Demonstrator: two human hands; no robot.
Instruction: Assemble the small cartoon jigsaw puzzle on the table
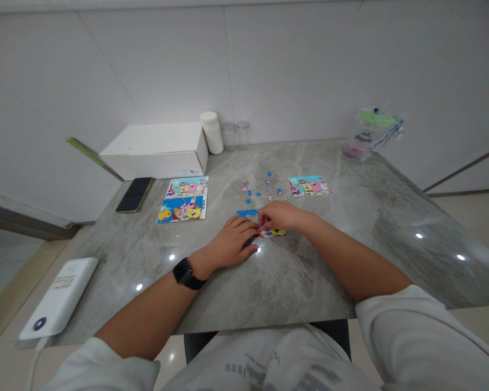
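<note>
A partly assembled jigsaw puzzle (248,213) lies on the grey marbled table, its blue top edge and a yellow lower corner showing between my hands. My left hand (237,239) rests flat over its left side, fingers stretched out. Above the puzzle's middle, my right hand (277,216) has thumb and fingers pinched together, touching the puzzle; whatever they hold is too small and covered to make out. Just beyond my hands are several loose jigsaw pieces (258,194), blue and pink.
A cartoon picture card (309,185) lies right, a two-picture sheet (183,200) left beside a phone (135,194). Behind stand a white box (155,149), a white bottle (212,133) and two glasses (242,136). A plastic bag (370,134) sits back right, a white device (61,296) front left.
</note>
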